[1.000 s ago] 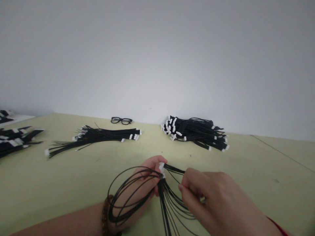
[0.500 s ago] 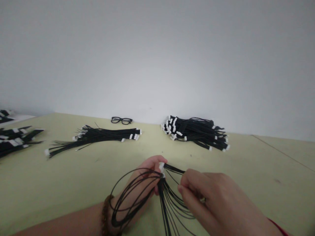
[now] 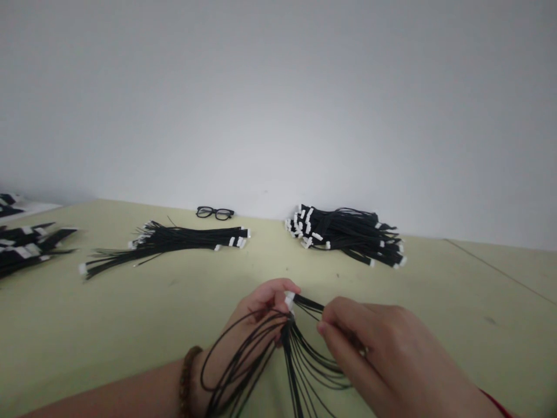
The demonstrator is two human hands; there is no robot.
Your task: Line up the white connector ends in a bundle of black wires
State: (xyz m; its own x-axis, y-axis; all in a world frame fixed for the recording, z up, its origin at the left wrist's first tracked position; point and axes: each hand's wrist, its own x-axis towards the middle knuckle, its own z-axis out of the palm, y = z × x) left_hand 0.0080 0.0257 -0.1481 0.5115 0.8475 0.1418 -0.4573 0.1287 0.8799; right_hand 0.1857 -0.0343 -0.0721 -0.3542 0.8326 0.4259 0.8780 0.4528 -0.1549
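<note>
Near the bottom centre, my left hand [image 3: 263,310] is closed on a white connector [image 3: 289,300] from which black wires [image 3: 308,303] run to the right. My right hand [image 3: 378,348] pinches these wires a short way from the connector. Just below the first connector, more black wires [image 3: 293,363] fan out from a point by my left fingers; some loop left over my wrist, others hang down and curve right. The right fingertips are partly hidden behind the hand. A beaded bracelet circles my left wrist.
A bundle of black cables with white connectors [image 3: 187,237] lies left of centre on the table [image 3: 130,325]. Black-framed glasses [image 3: 214,213] rest behind it. A larger cable pile [image 3: 348,229] sits at the back right. More cables [image 3: 26,249] are at the far left.
The connector in my left hand has shifted slightly down and right and is tilted differently. The looped wires over my left wrist have dropped lower. My right hand has barely moved.
</note>
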